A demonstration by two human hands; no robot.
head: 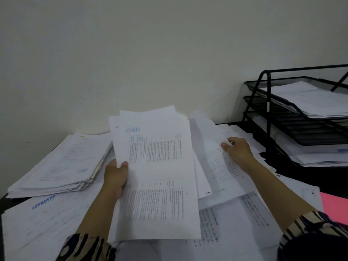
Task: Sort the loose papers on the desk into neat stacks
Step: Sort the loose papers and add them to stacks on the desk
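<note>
My left hand (115, 178) grips the left edge of a bundle of printed sheets (158, 172), held up above the desk, thumb on top. To its right, my right hand (237, 150) pinches a single printed sheet (216, 159) near its far edge and lifts it off the loose papers (231, 223) spread over the desk. A thick, fairly neat stack of papers (62, 164) lies at the left. A sheet stamped APPROVED (45, 210) lies in front of that stack.
A black three-tier mesh letter tray (269, 110) with papers on its shelves stands at the back right. A pink sheet (335, 208) pokes out at the right edge. The pale wall (150, 53) runs right behind the dark desk (310, 176).
</note>
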